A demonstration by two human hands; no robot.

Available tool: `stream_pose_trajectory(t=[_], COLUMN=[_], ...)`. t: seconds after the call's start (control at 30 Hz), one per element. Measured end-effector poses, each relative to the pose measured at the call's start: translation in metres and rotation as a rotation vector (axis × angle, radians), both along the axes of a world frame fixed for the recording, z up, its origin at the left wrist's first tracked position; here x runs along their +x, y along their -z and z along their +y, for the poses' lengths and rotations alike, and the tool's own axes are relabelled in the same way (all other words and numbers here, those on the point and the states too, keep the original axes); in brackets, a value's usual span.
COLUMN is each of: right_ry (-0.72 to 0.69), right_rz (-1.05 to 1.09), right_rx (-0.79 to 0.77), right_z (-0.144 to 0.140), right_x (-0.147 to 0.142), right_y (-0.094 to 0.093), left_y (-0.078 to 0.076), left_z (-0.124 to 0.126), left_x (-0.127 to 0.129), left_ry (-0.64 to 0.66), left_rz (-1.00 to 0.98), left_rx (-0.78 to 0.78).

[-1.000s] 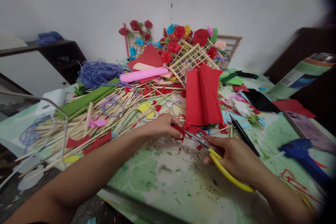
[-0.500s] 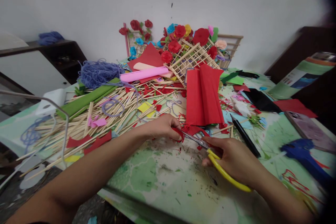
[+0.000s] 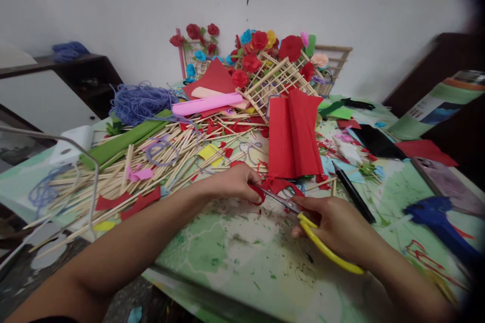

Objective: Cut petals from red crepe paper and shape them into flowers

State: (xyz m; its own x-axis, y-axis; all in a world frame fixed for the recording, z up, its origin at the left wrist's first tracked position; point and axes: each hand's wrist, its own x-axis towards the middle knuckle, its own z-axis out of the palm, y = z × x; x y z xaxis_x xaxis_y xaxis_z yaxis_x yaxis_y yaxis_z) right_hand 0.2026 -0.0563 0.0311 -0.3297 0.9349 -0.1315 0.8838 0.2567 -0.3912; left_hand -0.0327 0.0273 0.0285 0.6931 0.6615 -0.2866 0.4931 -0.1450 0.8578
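Seemingly, scissors (image 3: pixel 311 233) touch red paper's edge (image 3: pixel 260 194).

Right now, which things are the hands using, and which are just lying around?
In use:
- yellow-handled scissors, in the right hand
- small red piece, pinched in the left hand

Seemingly just lying around:
- black pen
- blue glue gun
- purple yarn
- pink roll
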Motion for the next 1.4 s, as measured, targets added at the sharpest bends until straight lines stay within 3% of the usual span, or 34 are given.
stream_pose_trajectory(t=[0.17,0.33,0.47,0.8,0.93,1.03,1.17,1.4], right_ry=[0.068,0.192,0.241,0.216,0.289,0.394,0.515,0.522], right_rz=[0.237,0.657,0.852,0.966,1.035,1.095,1.12,1.174], right_rx=[-0.008,0.043,0.009,-0.084,-0.039,0.05,0.125,0.169], right_z=[0.004,0.007,0.004,0.002,0.001,0.0,-0.002,-0.003], right_x=[0.001,-0.011,-0.027,-0.044,-0.045,-0.046,-0.049,-0.056], right_y=[0.006,0.022,0.021,0.012,0.013,0.015,0.019,0.024], left_y=[0.003,0.009,0.016,0.025,0.026,0.026,0.029,0.032], left_z=[0.001,-0.01,-0.025,-0.028,-0.027,-0.028,-0.031,-0.037], left_x=[0.003,0.014,0.023,0.024,0.024,0.026,0.029,0.033], left_ry=[-0.056,-0.212,-0.221,-0.11,-0.097,-0.145,-0.304,-0.386], left_rz=[-0.041,-0.213,-0.274,-0.261,-0.325,-0.451,-0.571,-0.655], left_rx=[-0.06,-0.282,-0.375,-0.317,-0.317,-0.335,-0.371,-0.378])
